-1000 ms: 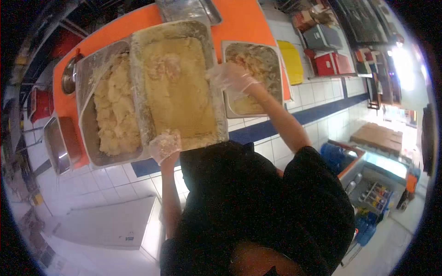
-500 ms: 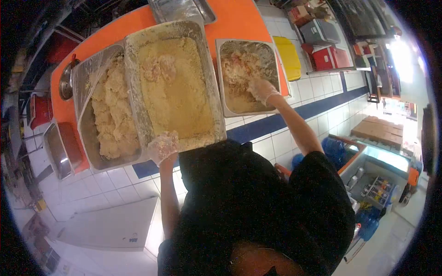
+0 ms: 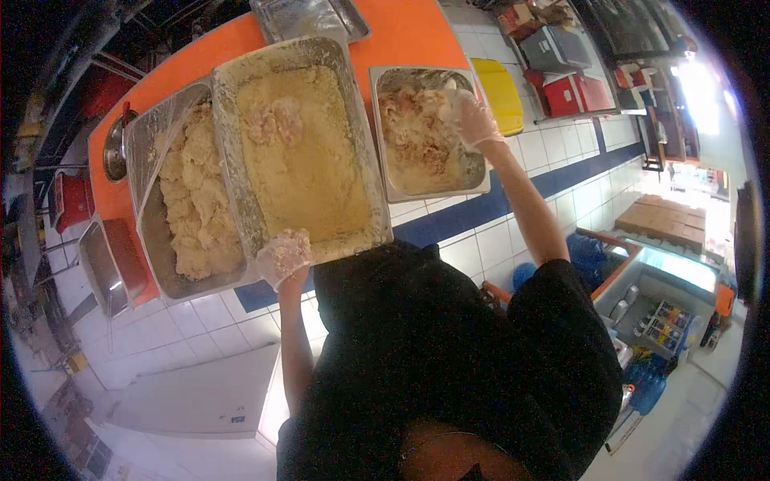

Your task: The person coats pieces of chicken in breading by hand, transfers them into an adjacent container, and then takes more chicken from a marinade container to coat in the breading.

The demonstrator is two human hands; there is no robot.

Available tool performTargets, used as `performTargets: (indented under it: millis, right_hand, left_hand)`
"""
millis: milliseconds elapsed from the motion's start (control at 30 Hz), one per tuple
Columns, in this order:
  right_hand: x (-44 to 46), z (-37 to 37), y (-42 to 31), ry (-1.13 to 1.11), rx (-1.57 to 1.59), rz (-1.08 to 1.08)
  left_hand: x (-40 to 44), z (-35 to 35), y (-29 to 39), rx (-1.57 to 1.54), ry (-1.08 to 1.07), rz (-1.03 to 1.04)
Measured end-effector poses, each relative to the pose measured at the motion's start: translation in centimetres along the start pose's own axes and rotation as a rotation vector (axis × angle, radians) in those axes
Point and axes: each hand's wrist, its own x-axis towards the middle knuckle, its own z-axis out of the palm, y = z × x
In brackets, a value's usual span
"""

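My left hand, in a clear glove caked with crumbs, rests at the near left corner of a large metal tray and holds nothing that I can see. Yellowish flour or breading fills this tray, with pink raw meat pieces lying at its far end. My right hand, also gloved, reaches into the far right side of a smaller metal pan. Wet, flour-streaked raw meat lies in that pan. Blur hides the fingers of the right hand, so whether they grip a piece is unclear.
Left of the tray stands a metal pan of breaded pieces, partly under plastic film. Another metal pan sits at the back of the orange table. A yellow lid or bin is beyond the right pan.
My right hand has moved away from me, from the pan's near right part to its far right side. The meat there has shifted. My left hand stays at the tray's corner.
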Motion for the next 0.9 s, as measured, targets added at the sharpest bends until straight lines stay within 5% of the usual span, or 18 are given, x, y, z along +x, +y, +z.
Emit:
performTargets:
  millis: [100,200,267,400,467,600,700,767,900]
  right_hand:
    - [-1.5,9.5,5.2,-0.303,-0.530,-0.195]
    - [-3.9,11.8,3.7,-0.625,-0.640,-0.273]
    - [-3.8,15.7,4.8,-0.562,-0.325,-0.281]
    - [-5.1,15.0,5.9,-0.619,-0.202,-0.292]
    - [-5.1,12.1,6.3,-0.373,-0.128,-0.459]
    - [-3.4,7.3,3.3,-0.437,-0.331,-0.479]
    - [-3.4,9.4,4.8,-0.135,-0.052,-0.391]
    - [-2.4,8.6,4.2,-0.202,-0.337,-0.669]
    - [-1.9,-1.5,-6.5,-0.229,0.064,-0.283]
  left_hand:
    - [-0.9,2.0,-0.3,-0.028,0.056,-0.108]
    - [-1.6,2.6,-0.6,0.019,0.168,-0.052]
    - [-0.7,1.0,-0.2,-0.036,0.129,-0.077]
    - [-0.6,1.4,-0.2,-0.102,0.002,-0.169]
    - [-1.7,3.5,-0.8,-0.028,0.078,-0.091]
    - [-1.7,2.9,-0.6,-0.005,0.091,-0.060]
    - [-1.6,3.0,-0.9,0.004,0.053,-0.022]
    - [-1.5,2.6,-0.7,-0.008,0.088,-0.013]
    - [-0.6,0.6,0.2,-0.065,0.111,-0.055]
